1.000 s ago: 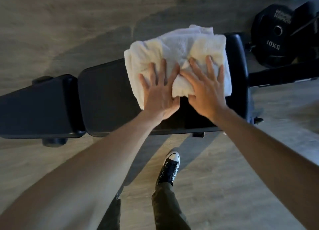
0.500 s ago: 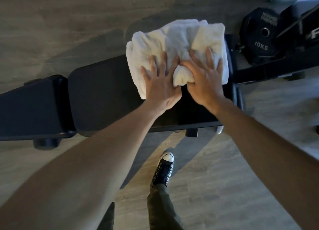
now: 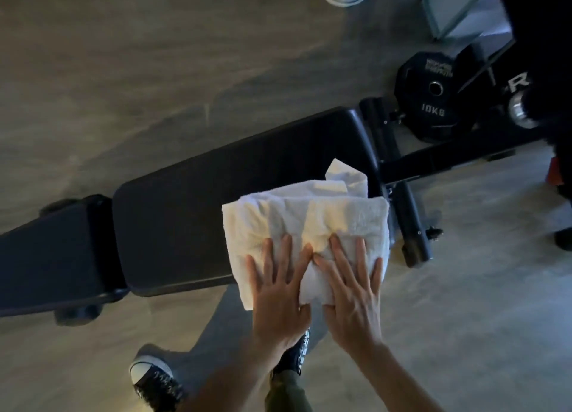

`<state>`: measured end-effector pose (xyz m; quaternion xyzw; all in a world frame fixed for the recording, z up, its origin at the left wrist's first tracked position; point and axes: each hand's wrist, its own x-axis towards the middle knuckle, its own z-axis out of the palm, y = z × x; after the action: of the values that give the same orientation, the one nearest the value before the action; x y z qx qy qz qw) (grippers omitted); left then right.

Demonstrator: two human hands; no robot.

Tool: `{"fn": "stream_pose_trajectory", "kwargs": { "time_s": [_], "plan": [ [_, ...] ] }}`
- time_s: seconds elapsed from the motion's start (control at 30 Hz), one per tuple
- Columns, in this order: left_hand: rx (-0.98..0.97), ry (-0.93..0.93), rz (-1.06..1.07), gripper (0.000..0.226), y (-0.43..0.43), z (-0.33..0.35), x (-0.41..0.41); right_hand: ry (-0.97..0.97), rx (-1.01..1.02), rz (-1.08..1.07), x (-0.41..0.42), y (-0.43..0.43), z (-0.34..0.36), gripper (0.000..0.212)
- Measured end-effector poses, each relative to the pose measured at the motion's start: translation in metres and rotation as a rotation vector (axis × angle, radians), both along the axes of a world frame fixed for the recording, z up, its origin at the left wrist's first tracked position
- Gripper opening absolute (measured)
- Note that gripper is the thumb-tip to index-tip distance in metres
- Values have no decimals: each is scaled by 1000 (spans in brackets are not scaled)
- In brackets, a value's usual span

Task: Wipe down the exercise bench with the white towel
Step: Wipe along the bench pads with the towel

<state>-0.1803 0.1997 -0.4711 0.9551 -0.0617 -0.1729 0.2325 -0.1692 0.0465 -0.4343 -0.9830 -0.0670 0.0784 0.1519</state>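
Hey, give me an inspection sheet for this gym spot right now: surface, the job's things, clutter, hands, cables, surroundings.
Surface: black padded bench, two pads in line with a gap between; no marks visible in this dim light.
Job's things: white towel, bunched and folded, on the bench's right end, hanging over the near edge.
Clutter: nothing seen on the bench besides the towel.
Hands: left hand and right hand lie side by side, flat, fingers spread, pressing the towel's near part.
Cables: nothing seen.
Surroundings: wood-look floor; black weight plate marked 10KG behind the bench's right end; dark rack frame at far right; two dark sneakers below, one at bottom left.
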Motion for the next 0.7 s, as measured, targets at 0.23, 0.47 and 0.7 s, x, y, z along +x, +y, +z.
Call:
{"fn": "stream_pose_trajectory", "kwargs": {
  "time_s": [0.23,0.47,0.7],
  "plan": [
    [-69,17,-12,83,-10,4,81,-57,-11,13,76,-17,1,75],
    [-52,208,81,83,-39,39,221,220,-27,59,237,-40,38,76],
    [43,250,-6,82,-35,62,234,295,-10,11,244,-37,32,57]
  ]
}}
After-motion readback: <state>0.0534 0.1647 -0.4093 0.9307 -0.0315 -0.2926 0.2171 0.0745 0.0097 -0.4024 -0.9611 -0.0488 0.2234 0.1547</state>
